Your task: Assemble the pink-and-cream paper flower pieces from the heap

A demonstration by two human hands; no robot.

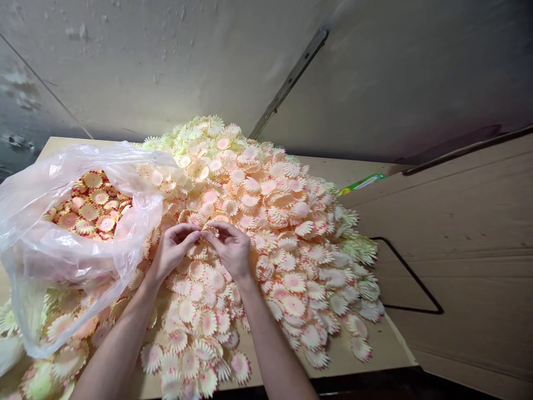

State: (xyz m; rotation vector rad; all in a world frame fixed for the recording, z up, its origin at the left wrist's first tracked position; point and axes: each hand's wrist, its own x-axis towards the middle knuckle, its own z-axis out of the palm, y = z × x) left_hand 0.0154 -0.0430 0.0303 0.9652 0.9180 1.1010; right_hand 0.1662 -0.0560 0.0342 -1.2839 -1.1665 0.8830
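Both hands meet over a large heap of fabric flower petals (pixel 250 189), pale cream and pink with fringed edges. My left hand (pixel 177 244) pinches with thumb and forefinger at one edge of a small flower petal piece (pixel 211 229). From the other side my right hand (pixel 231 244) grips the same piece, its fingers curled and thumb pressed in. Much of that piece is hidden by the fingertips. Left of my hands stands an open clear plastic bag (pixel 145 216), with darker red-edged petal pieces (pixel 89 208) inside.
The heap spreads over a tan board tabletop (pixel 387 344). To the right rises a cardboard sheet (pixel 466 250) with a bent black metal rod (pixel 410 266) before it. A green strip (pixel 362 184) lies behind the heap, near a grey wall (pixel 166 66) with a metal bar (pixel 289 83).
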